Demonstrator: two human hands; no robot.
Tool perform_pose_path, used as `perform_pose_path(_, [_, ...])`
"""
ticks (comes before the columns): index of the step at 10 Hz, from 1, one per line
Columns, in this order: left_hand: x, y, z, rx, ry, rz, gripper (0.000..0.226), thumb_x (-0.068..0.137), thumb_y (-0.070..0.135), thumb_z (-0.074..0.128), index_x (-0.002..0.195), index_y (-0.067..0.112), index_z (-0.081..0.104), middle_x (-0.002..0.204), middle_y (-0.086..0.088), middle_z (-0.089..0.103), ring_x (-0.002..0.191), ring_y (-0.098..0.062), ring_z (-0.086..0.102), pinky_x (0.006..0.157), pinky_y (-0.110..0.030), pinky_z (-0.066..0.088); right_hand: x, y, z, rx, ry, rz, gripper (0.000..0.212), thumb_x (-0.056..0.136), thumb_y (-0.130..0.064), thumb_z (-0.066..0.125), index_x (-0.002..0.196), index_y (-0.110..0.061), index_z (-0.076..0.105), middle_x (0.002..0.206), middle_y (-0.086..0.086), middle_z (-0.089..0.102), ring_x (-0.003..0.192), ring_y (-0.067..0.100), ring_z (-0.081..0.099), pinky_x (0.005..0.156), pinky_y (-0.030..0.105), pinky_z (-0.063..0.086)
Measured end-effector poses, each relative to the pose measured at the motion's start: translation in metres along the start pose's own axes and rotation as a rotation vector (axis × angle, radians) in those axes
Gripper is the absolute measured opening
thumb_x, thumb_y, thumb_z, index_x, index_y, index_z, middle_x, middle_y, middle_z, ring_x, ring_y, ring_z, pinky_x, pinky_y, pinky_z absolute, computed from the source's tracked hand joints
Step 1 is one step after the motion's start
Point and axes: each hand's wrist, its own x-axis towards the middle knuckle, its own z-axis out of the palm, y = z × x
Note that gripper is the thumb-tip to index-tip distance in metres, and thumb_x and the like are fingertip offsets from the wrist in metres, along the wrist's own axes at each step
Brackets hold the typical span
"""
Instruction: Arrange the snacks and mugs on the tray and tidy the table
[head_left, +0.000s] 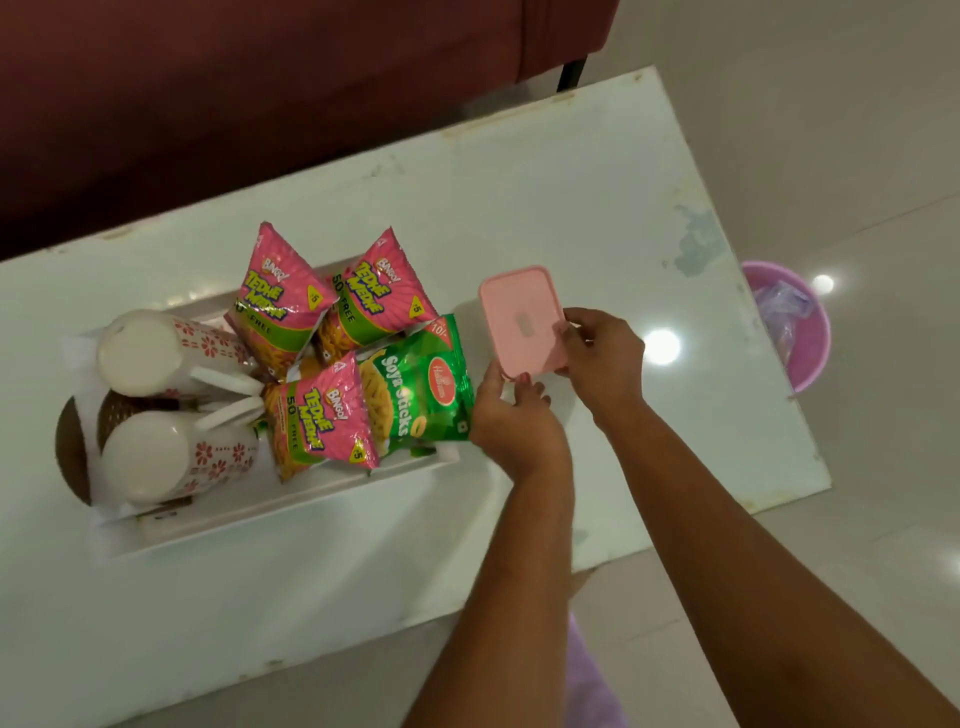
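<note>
Your L hand (511, 415) and R hand (602, 358) are both on the pink rectangular plastic box w/ lid (522, 322).
- L hand: grips the box's near corner, thumb up along the edge, fingers curled beneath.
- R hand: pinches the box's right edge, thumb on top of the lid.
- Box sits between your two hands, lid facing up at you, tilted. Can't tell if its base touches the white tabletop (571, 171).

Box is just beside the right end of the white rectangular tray (291, 512), outside it, close to the green Soya Sticks packet (418, 384). Your L hand's knuckles are near that packet's lower corner.

In the tray:
- three pink Bingo snack packets (275, 296), two at the far side and one near, next to the green one.
- two white mugs w/ red flower print (156, 353) at the left end, lying on their sides, handles pointing toward the packets.

Off the table: purple round bin (810, 353) on the floor to the right, w/ plastic inside. Maroon sofa (260, 78) behind the table.
</note>
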Motion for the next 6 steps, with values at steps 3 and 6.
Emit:
perform_pose_path(3, [-0.025, 0.000, -0.013, 0.045, -0.107, -0.079, 0.051, 0.094, 0.009, 0.051, 0.142, 0.022, 0.040, 0.147, -0.002, 0.043, 0.119, -0.028, 0.058, 0.097, -0.049, 0.050, -0.012, -0.013, 0.008, -0.114, -0.018, -0.063, 0.028, 0.094, -0.015, 0.053, 0.119, -0.007, 0.063, 0.106, 0.013, 0.071, 0.087, 0.027, 0.069, 0.081, 0.042, 0.058])
perform_pose_path(6, [-0.033, 0.009, -0.035, 0.044, -0.078, -0.016, 0.037, 0.094, 0.001, 0.047, 0.129, 0.010, 0.056, 0.131, -0.008, 0.060, 0.096, -0.022, 0.070, 0.088, -0.041, 0.056, -0.017, -0.027, 0.007, -0.258, 0.004, 0.101, 0.048, 0.093, -0.042, 0.047, 0.135, -0.021, 0.045, 0.122, 0.007, 0.064, 0.109, 0.027, 0.062, 0.087, 0.036, 0.048])
